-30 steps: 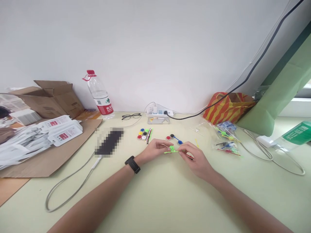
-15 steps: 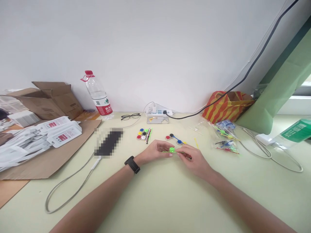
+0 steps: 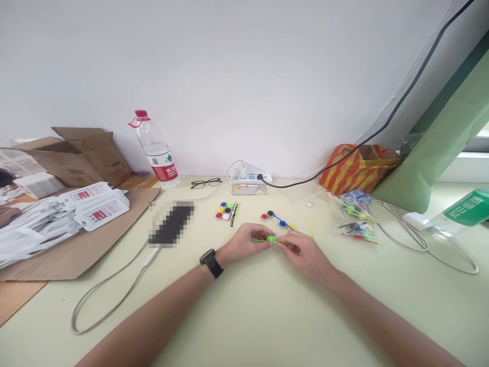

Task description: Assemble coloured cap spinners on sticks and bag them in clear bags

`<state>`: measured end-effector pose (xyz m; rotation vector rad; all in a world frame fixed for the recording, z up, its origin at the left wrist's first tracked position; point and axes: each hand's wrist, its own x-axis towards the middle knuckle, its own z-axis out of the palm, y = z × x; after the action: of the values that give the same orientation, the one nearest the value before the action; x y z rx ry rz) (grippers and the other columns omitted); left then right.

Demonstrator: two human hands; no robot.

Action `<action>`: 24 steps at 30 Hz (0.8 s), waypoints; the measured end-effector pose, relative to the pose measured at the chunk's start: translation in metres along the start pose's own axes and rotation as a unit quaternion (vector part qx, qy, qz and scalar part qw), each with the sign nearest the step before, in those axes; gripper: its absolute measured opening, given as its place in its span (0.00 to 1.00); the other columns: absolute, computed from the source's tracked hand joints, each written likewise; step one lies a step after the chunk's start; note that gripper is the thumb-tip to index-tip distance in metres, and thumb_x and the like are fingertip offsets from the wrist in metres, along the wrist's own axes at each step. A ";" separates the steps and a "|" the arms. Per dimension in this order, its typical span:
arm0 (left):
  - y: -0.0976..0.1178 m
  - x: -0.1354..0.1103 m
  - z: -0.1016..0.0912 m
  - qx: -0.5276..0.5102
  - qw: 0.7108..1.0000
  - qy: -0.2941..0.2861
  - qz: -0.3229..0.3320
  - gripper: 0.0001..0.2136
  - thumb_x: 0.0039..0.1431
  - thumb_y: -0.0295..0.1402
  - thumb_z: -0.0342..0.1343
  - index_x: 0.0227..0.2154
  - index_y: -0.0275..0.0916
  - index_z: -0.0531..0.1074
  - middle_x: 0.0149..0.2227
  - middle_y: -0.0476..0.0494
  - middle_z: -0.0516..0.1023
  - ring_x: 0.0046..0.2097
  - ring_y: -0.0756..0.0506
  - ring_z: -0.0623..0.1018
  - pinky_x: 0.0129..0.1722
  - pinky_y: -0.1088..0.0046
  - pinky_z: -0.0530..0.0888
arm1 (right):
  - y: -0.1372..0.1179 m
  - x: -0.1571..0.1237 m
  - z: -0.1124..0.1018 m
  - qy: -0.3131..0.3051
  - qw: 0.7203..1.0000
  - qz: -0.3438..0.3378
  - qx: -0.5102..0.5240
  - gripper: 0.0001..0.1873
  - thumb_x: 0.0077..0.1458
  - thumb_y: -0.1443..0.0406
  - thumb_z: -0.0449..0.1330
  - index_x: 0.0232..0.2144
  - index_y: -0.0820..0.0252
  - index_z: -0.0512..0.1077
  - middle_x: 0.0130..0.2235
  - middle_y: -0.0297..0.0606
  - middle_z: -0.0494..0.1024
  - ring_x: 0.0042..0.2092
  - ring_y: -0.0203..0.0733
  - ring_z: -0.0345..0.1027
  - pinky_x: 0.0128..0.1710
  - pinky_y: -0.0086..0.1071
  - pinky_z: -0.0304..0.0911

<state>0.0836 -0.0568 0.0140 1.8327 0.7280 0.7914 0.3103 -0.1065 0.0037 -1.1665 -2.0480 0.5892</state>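
Between my two hands, a little above the table, is a small green plastic disc (image 3: 271,239) with a thin green strip running out beside it. My left hand (image 3: 244,243) pinches it from the left, thumb below and fingers curled behind. From the right, my right hand (image 3: 305,253) closes thumb and fingertips on the strip at the disc's edge; the exact grip is partly hidden. Just beyond lie a red disc (image 3: 264,217), a black disc (image 3: 270,213) and a blue disc (image 3: 282,224) with a blue strip. A thin yellow strip (image 3: 310,228) rests near my right hand.
Several coloured discs (image 3: 219,216) and thin strips (image 3: 234,214) lie behind my left hand. A dark pixelated patch (image 3: 173,224) with a cable is at left, near a water bottle (image 3: 164,165). A power strip (image 3: 248,177) stands by the wall; clear bags (image 3: 355,224) lie right.
The view has shifted slightly. Both hands stay together around the green disc, with small finger movements and a slight tilt of the strip.
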 end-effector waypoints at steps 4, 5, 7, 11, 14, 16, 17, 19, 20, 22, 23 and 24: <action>0.003 -0.002 0.002 0.031 0.999 0.002 0.015 0.12 0.60 0.35 0.65 0.43 0.35 0.82 0.42 0.38 0.84 0.42 0.43 0.82 0.46 0.66 0.79 | -0.001 0.000 0.001 0.001 1.000 -0.003 -0.019 0.12 0.67 0.65 0.55 0.41 0.56 0.79 0.33 0.36 0.74 0.31 0.39 0.66 0.32 0.33 0.61; 0.003 -0.003 0.002 0.039 0.999 0.005 0.019 0.11 0.60 0.35 0.64 0.43 0.35 0.82 0.42 0.38 0.84 0.41 0.43 0.82 0.46 0.66 0.79 | -0.002 -0.001 0.001 0.001 1.000 -0.003 -0.021 0.12 0.67 0.65 0.54 0.41 0.56 0.79 0.33 0.36 0.74 0.30 0.39 0.66 0.32 0.33 0.61; 0.004 -0.004 0.003 0.054 0.998 0.014 0.027 0.10 0.60 0.33 0.64 0.42 0.35 0.82 0.41 0.39 0.84 0.41 0.44 0.81 0.45 0.68 0.78 | -0.002 -0.001 0.001 -0.001 1.000 -0.002 -0.023 0.11 0.66 0.65 0.55 0.41 0.56 0.79 0.33 0.36 0.74 0.30 0.39 0.65 0.32 0.33 0.61; 0.004 -0.004 0.005 0.063 0.997 0.022 0.030 0.08 0.58 0.31 0.64 0.38 0.34 0.82 0.37 0.41 0.83 0.38 0.45 0.80 0.40 0.70 0.78 | -0.002 -0.001 0.001 -0.004 1.000 0.005 -0.023 0.10 0.66 0.63 0.56 0.40 0.56 0.78 0.34 0.37 0.75 0.30 0.39 0.65 0.31 0.33 0.61; 0.004 -0.004 0.008 0.061 0.998 0.024 0.020 0.06 0.58 0.31 0.63 0.35 0.33 0.82 0.33 0.42 0.83 0.34 0.46 0.79 0.36 0.72 0.76 | -0.003 -0.001 0.000 -0.009 1.000 0.009 -0.008 0.10 0.67 0.63 0.56 0.41 0.56 0.78 0.35 0.37 0.75 0.31 0.39 0.66 0.32 0.33 0.62; 0.005 -0.004 0.008 0.049 0.998 0.026 0.011 0.06 0.57 0.32 0.64 0.34 0.33 0.81 0.32 0.42 0.82 0.34 0.47 0.78 0.36 0.72 0.76 | -0.003 -0.001 0.000 -0.013 1.000 0.010 0.004 0.10 0.67 0.63 0.55 0.41 0.55 0.78 0.36 0.37 0.75 0.32 0.39 0.67 0.32 0.33 0.62; 0.005 -0.004 0.008 0.034 0.999 0.025 0.005 0.07 0.57 0.32 0.65 0.34 0.33 0.81 0.32 0.42 0.82 0.34 0.47 0.79 0.37 0.72 0.76 | -0.004 -0.001 -0.001 -0.016 1.000 0.009 0.008 0.10 0.67 0.63 0.55 0.41 0.55 0.78 0.36 0.37 0.75 0.33 0.40 0.67 0.33 0.33 0.62; 0.007 -0.003 0.006 -0.014 1.000 0.007 -0.010 0.08 0.58 0.34 0.66 0.35 0.34 0.80 0.35 0.41 0.82 0.36 0.46 0.79 0.40 0.70 0.76 | -0.004 -0.001 -0.002 -0.022 1.000 0.001 0.013 0.11 0.68 0.63 0.54 0.42 0.55 0.77 0.37 0.38 0.74 0.34 0.40 0.67 0.34 0.34 0.63; 0.008 -0.002 0.004 -0.046 0.999 -0.007 -0.019 0.08 0.58 0.35 0.66 0.36 0.34 0.80 0.37 0.40 0.83 0.39 0.45 0.80 0.41 0.69 0.76 | -0.004 -0.001 -0.003 -0.024 1.000 -0.005 0.015 0.11 0.69 0.63 0.54 0.42 0.55 0.77 0.37 0.38 0.74 0.35 0.41 0.68 0.34 0.34 0.63; 0.009 0.000 -0.002 -0.113 0.992 -0.040 -0.036 0.09 0.59 0.35 0.66 0.37 0.35 0.80 0.43 0.37 0.83 0.44 0.43 0.81 0.46 0.67 0.75 | -0.004 -0.001 -0.005 -0.025 0.999 -0.018 0.020 0.11 0.69 0.63 0.53 0.43 0.54 0.76 0.38 0.38 0.73 0.36 0.41 0.68 0.35 0.34 0.64; 0.010 0.001 -0.005 -0.146 0.987 -0.053 -0.043 0.08 0.59 0.35 0.66 0.37 0.35 0.80 0.46 0.36 0.83 0.47 0.42 0.81 0.48 0.67 0.75 | -0.004 -0.001 -0.006 -0.025 0.999 -0.023 0.023 0.11 0.69 0.63 0.53 0.44 0.54 0.76 0.39 0.38 0.73 0.36 0.41 0.68 0.34 0.34 0.64; 0.010 0.001 -0.009 -0.172 0.981 -0.068 -0.054 0.08 0.58 0.35 0.67 0.37 0.36 0.81 0.48 0.36 0.83 0.48 0.42 0.80 0.49 0.67 0.74 | -0.005 -0.001 -0.007 -0.025 0.999 -0.028 0.025 0.11 0.69 0.63 0.53 0.44 0.53 0.76 0.40 0.38 0.73 0.36 0.40 0.68 0.34 0.34 0.64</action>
<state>0.0789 -0.0544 0.0264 1.5069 0.5582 0.6663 0.3132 -0.1095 0.0108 -1.0714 -2.0887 0.6444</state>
